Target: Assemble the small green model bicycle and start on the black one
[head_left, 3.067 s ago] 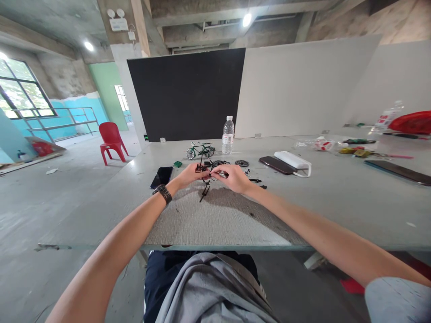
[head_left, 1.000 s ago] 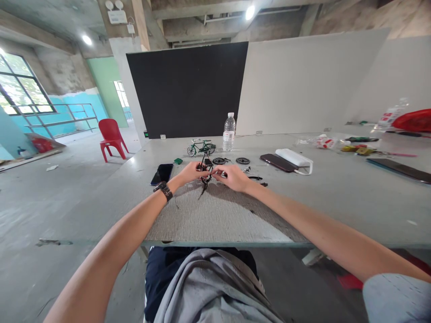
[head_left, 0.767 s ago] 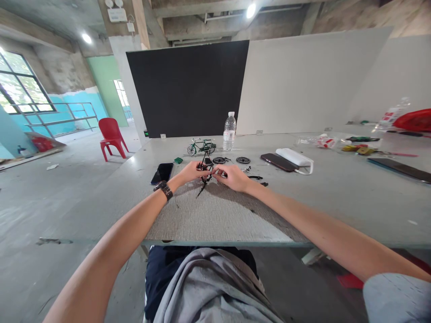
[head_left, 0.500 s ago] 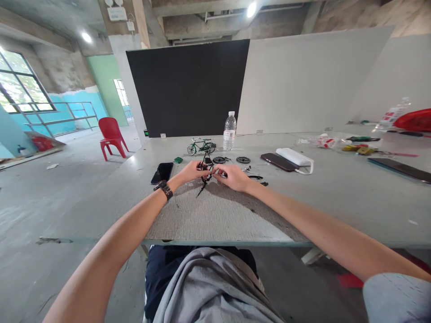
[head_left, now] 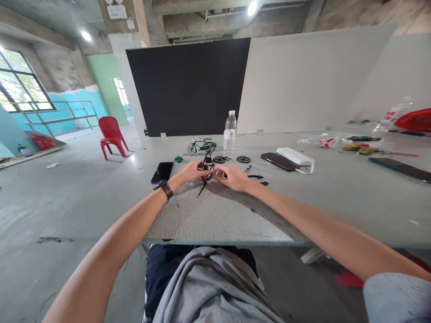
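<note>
My left hand (head_left: pixel 192 171) is closed around a dark model bicycle frame (head_left: pixel 202 188), held tilted just above the table. Thin black bars of the frame stick out above and below the fingers. Against the frame's right side, my right hand (head_left: pixel 232 176) is closed in a pinch. Whatever lies between its fingertips is too small to make out. Behind the hands stands a green model bicycle (head_left: pixel 203 146). Two loose black wheels lie on the table, a left wheel (head_left: pixel 220 159) and a right wheel (head_left: pixel 243 159). Small black parts (head_left: pixel 256 177) rest right of my right hand.
A phone (head_left: pixel 162 172) lies left of my left hand, near a small green piece (head_left: pixel 178 159). Farther back stands a water bottle (head_left: pixel 230 131). To the right are a dark phone (head_left: pixel 279 162), a white case (head_left: pixel 294 158) and scattered tools (head_left: pixel 362 148).
Both hands stay in nearly the same place on the frame. Only a very slight shift of the frame and the right fingers shows.
</note>
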Demonstrator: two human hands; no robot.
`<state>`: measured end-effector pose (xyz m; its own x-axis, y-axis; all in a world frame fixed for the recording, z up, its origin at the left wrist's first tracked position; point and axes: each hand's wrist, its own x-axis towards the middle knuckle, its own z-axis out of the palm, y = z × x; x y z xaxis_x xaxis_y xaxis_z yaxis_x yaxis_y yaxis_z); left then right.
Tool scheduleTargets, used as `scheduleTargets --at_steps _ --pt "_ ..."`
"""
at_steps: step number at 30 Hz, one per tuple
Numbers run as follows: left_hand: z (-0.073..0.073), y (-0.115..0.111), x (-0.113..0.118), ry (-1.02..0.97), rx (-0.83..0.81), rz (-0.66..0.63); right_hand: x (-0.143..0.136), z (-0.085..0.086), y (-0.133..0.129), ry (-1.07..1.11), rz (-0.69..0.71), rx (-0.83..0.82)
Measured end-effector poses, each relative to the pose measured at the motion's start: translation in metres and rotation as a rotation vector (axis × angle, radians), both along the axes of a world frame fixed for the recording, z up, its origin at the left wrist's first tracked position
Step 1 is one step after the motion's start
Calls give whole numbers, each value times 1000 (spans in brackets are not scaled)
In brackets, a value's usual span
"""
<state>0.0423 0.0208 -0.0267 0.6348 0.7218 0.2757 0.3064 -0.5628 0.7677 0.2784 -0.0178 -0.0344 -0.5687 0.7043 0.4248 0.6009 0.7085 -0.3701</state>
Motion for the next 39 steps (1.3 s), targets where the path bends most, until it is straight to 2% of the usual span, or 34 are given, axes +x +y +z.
scheduleTargets --at_steps 14,25,39 --pt "-5 7 -1 -5 18 -2 -2 -1 -1 -24 4 -25" --pt "-2 2 0 3 7 7 -2 -3 0 -15 1 -15" --pt "-6 8 0 -1 16 16 -3 0 -2 -19 -1 -18"
